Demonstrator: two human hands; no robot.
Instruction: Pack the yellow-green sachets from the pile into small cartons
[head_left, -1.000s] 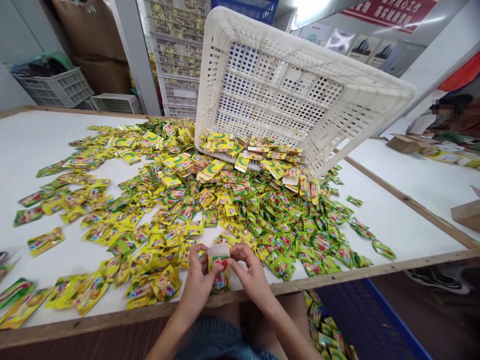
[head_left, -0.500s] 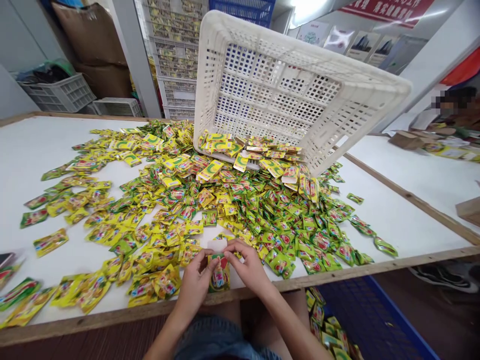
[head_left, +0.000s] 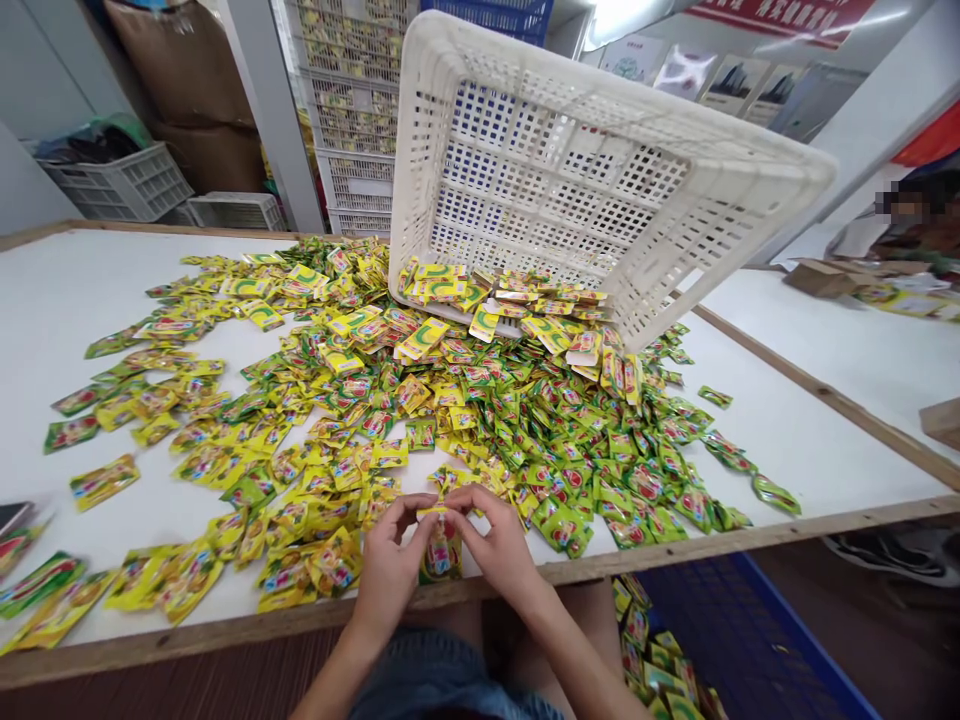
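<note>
A small printed carton (head_left: pixel 441 556) with green and red artwork stands near the table's front edge, between my two hands. My left hand (head_left: pixel 391 552) pinches its upper left corner with thumb and fingers. On the other side, my right hand (head_left: pixel 493 532) is closed at the upper right corner. A yellow strip shows along the carton's top edge, under my fingertips. Yellow and green candy sachets (head_left: pixel 330 480) lie loose around both hands, and several folded-up cartons (head_left: pixel 424 338) rest on the pile farther back.
A white plastic crate (head_left: pixel 525 180) lies tipped on its side behind the pile, cartons at its mouth. The table (head_left: pixel 45 290) has a wooden edge. Below right, a blue crate (head_left: pixel 720 620) stands beside more sachets. A person (head_left: pixel 911 215) is at the far right.
The carton's white top flap, which stood upright, has been folded down toward me. Both hands have stayed at the carton's top corners, and the view has shifted slightly.
</note>
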